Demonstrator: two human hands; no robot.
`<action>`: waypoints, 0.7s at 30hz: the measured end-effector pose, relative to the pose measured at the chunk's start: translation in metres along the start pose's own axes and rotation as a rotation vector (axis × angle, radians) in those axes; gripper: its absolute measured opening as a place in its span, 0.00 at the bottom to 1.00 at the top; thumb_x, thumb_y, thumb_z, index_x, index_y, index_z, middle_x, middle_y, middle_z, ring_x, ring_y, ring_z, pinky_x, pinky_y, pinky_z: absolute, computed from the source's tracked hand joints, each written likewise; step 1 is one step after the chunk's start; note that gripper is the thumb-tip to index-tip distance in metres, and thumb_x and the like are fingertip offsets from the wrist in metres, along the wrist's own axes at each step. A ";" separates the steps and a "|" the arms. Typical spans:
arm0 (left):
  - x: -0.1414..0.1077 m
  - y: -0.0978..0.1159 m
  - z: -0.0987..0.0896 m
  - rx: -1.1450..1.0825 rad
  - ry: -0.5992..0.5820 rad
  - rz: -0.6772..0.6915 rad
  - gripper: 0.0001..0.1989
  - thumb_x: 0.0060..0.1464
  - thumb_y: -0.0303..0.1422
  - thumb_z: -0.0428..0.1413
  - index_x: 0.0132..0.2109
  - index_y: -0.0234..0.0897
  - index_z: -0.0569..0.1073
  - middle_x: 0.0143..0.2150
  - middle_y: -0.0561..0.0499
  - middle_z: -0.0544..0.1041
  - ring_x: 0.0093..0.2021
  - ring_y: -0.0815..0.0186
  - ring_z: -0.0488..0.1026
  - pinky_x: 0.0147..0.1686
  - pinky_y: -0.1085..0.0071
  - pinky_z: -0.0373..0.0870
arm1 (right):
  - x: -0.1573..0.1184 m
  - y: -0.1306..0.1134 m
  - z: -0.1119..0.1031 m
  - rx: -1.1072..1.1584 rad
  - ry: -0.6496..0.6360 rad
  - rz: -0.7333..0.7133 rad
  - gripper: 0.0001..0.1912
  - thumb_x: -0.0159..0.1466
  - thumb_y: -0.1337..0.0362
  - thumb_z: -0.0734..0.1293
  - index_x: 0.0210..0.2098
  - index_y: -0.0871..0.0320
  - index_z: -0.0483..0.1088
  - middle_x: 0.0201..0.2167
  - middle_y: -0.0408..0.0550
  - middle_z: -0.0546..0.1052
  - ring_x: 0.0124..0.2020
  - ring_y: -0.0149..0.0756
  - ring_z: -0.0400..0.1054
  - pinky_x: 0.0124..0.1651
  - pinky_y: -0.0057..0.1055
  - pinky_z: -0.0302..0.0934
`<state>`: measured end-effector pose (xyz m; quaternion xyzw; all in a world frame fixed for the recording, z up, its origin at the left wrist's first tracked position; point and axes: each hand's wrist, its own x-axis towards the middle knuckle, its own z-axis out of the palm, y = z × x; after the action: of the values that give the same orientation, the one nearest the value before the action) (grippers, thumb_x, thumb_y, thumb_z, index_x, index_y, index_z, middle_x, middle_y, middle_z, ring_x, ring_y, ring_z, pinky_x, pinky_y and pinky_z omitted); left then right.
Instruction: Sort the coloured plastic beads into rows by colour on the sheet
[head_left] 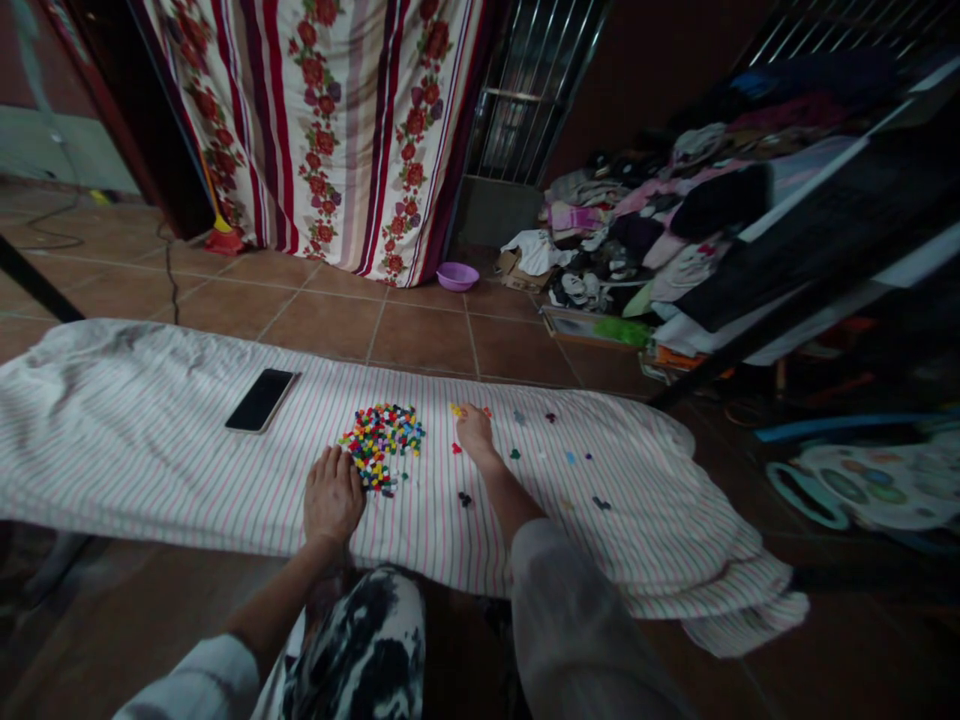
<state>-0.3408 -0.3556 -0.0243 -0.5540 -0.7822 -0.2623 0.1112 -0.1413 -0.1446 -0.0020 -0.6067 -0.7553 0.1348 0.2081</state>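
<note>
A heap of small multicoloured beads or pegs (386, 435) lies on the striped cloth (187, 480). My left hand (334, 495) rests palm down, fingers stretched out, at the heap's lower left edge. To the right of the heap, my right hand (475, 432) reaches down with its fingers drawn together beside a few yellow pieces (456, 410). Whatever its fingertips pinch is too small to make out. Sorted by colour, little groups lie around it: red pieces (457, 449), black pieces (465, 499), green pieces (515, 454) and light blue pieces (571, 457).
A dark-screened phone (261, 401) lies left of the heap. Beyond the cloth are a tiled floor, a purple basin (457, 276), a flowered curtain (322, 130) and a broom (223, 235). Piled clothes (660, 215) and a dark bar (720, 350) stand at the right.
</note>
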 end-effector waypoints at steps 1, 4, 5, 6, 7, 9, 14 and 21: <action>0.000 0.000 0.000 -0.001 -0.003 0.000 0.20 0.59 0.34 0.41 0.51 0.29 0.70 0.55 0.35 0.71 0.61 0.52 0.62 0.58 0.53 0.59 | -0.001 0.001 0.000 0.001 0.002 -0.006 0.20 0.59 0.76 0.56 0.46 0.59 0.73 0.38 0.54 0.77 0.44 0.38 0.70 0.47 0.30 0.61; 0.001 0.001 -0.002 0.009 -0.013 -0.002 0.20 0.59 0.34 0.41 0.50 0.28 0.70 0.55 0.34 0.71 0.61 0.51 0.62 0.58 0.53 0.59 | -0.002 0.002 -0.001 0.014 -0.007 -0.004 0.20 0.59 0.75 0.56 0.47 0.61 0.72 0.40 0.54 0.76 0.45 0.38 0.70 0.48 0.30 0.60; 0.001 0.001 -0.002 0.011 -0.017 -0.002 0.20 0.60 0.34 0.41 0.50 0.28 0.70 0.55 0.34 0.71 0.61 0.51 0.62 0.58 0.53 0.59 | -0.003 0.002 -0.001 0.023 -0.012 -0.001 0.20 0.59 0.75 0.56 0.47 0.61 0.72 0.40 0.54 0.76 0.45 0.38 0.69 0.48 0.30 0.60; 0.001 0.001 -0.002 0.013 -0.020 -0.003 0.20 0.60 0.34 0.41 0.50 0.28 0.70 0.55 0.34 0.71 0.61 0.51 0.62 0.58 0.53 0.59 | -0.003 0.002 -0.002 0.032 -0.017 0.002 0.20 0.59 0.75 0.56 0.47 0.60 0.72 0.40 0.53 0.76 0.45 0.37 0.69 0.48 0.30 0.60; 0.001 0.001 -0.002 0.013 -0.020 -0.006 0.20 0.60 0.34 0.41 0.51 0.29 0.70 0.55 0.35 0.71 0.61 0.51 0.62 0.58 0.53 0.59 | -0.003 0.002 -0.003 0.039 -0.019 0.003 0.20 0.59 0.75 0.56 0.47 0.60 0.72 0.40 0.53 0.76 0.45 0.37 0.69 0.48 0.30 0.60; 0.001 0.001 -0.002 0.009 -0.015 -0.014 0.20 0.59 0.34 0.41 0.51 0.30 0.70 0.55 0.36 0.71 0.61 0.52 0.62 0.58 0.53 0.59 | -0.005 0.002 -0.005 0.044 -0.008 0.003 0.20 0.59 0.75 0.56 0.47 0.59 0.72 0.41 0.52 0.75 0.45 0.37 0.69 0.48 0.30 0.60; 0.000 0.001 -0.001 -0.013 -0.003 -0.023 0.20 0.59 0.34 0.41 0.51 0.30 0.70 0.55 0.36 0.71 0.61 0.52 0.62 0.58 0.53 0.58 | -0.016 -0.007 -0.009 0.041 0.037 -0.035 0.21 0.59 0.74 0.57 0.48 0.59 0.71 0.43 0.53 0.74 0.46 0.37 0.68 0.50 0.31 0.60; 0.000 0.001 -0.002 0.010 -0.017 -0.024 0.21 0.59 0.34 0.41 0.52 0.27 0.70 0.56 0.35 0.71 0.61 0.51 0.62 0.58 0.53 0.58 | -0.038 -0.036 -0.008 0.096 -0.070 -0.152 0.18 0.60 0.74 0.58 0.43 0.56 0.74 0.44 0.49 0.74 0.45 0.34 0.67 0.51 0.29 0.59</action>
<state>-0.3398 -0.3566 -0.0219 -0.5464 -0.7910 -0.2549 0.1039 -0.1612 -0.1898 0.0158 -0.5319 -0.7985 0.1760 0.2201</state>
